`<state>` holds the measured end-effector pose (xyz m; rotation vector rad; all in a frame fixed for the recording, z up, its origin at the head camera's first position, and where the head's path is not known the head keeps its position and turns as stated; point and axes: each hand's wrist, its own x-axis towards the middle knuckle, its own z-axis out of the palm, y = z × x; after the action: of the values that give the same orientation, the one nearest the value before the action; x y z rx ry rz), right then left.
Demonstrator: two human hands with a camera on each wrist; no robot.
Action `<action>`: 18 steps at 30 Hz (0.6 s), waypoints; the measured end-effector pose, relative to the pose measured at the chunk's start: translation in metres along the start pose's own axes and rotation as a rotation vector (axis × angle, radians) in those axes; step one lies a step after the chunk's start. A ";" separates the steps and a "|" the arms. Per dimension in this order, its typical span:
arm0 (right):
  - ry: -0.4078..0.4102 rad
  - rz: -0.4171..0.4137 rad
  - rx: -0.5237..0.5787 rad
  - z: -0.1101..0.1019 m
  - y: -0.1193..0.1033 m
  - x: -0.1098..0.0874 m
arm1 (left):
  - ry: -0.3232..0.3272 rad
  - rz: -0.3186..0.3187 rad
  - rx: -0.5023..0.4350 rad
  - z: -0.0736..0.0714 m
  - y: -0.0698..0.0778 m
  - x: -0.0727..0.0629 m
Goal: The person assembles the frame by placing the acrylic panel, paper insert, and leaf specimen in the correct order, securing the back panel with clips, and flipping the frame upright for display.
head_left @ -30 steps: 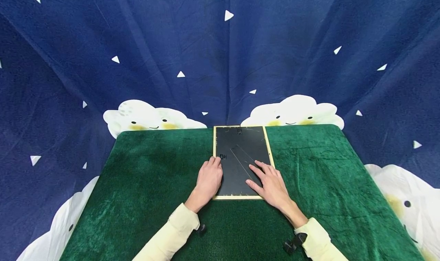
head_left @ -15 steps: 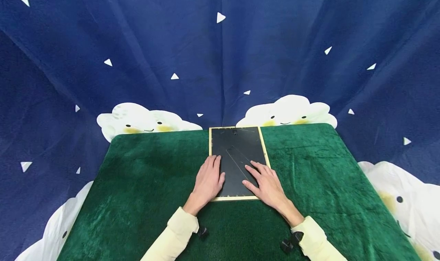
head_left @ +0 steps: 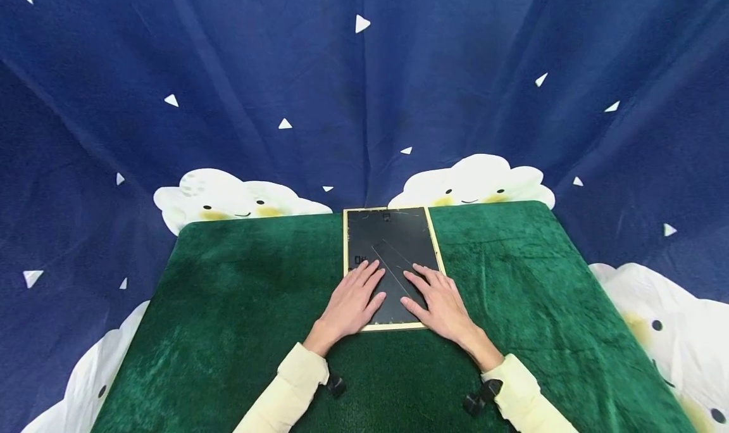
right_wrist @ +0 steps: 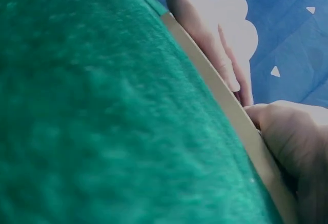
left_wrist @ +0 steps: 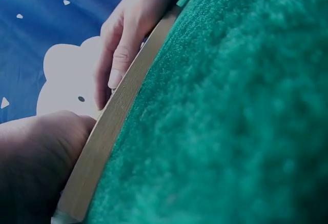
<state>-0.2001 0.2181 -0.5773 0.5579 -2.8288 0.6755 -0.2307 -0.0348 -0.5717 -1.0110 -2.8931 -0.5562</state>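
A picture frame (head_left: 398, 237) lies back side up, showing a black backing board inside a thin pale wooden border. My left hand (head_left: 354, 297) rests on the lower left of the backing, palm down, fingers extended and slightly spread. On the lower right rests my right hand (head_left: 447, 305), its fingers spread and the thumb pointing inward. The left wrist view shows the wooden side edge (left_wrist: 120, 101) of the picture frame lying on green cloth. Both hands also appear above that edge in the right wrist view, the right hand (right_wrist: 297, 137) nearer. Fingers cover part of the backing.
A dark green plush cloth (head_left: 256, 275) covers the table under the picture frame. Behind the table hangs a blue curtain (head_left: 256, 72) with white triangles and smiling clouds. Black wrist cameras sit at both cuffs.
My left hand has moved from curled fingers at the picture frame's left edge to lying spread on the backing. The right hand stays in place. The head view has shifted slightly.
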 end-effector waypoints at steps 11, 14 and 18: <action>0.158 0.149 0.102 -0.014 0.012 -0.006 | 0.028 0.000 0.054 0.006 -0.001 0.002; 0.208 0.206 0.074 -0.016 0.017 -0.009 | 0.037 0.007 0.060 0.006 -0.001 0.002; 0.235 0.267 0.063 -0.017 0.022 -0.013 | 0.027 0.000 0.071 0.007 -0.002 0.002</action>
<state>-0.1952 0.2485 -0.5745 0.0988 -2.6889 0.8182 -0.2331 -0.0330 -0.5786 -0.9861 -2.8669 -0.4595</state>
